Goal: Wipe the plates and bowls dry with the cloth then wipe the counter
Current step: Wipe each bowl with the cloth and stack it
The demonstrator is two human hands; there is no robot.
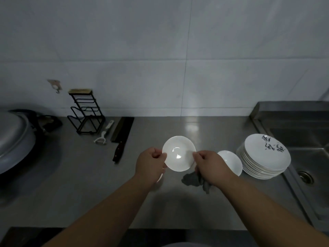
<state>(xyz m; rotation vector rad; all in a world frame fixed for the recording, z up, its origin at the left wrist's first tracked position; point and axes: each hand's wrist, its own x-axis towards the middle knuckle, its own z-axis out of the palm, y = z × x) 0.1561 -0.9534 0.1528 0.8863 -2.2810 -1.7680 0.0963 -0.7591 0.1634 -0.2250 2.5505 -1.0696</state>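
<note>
A small white bowl is held above the steel counter, tilted toward me. My left hand pinches its left rim. My right hand pinches its right rim and also holds a grey cloth bunched under the palm. Just right of that hand sits another white bowl, partly hidden by it. A stack of several white plates, the top one with dark markings, stands further right. A sliver of white shows under my left wrist.
A sink with a drain lies at the right edge. At the back left lie a cleaver, a white peeler and a black wire rack. A large metal wok lid fills the far left.
</note>
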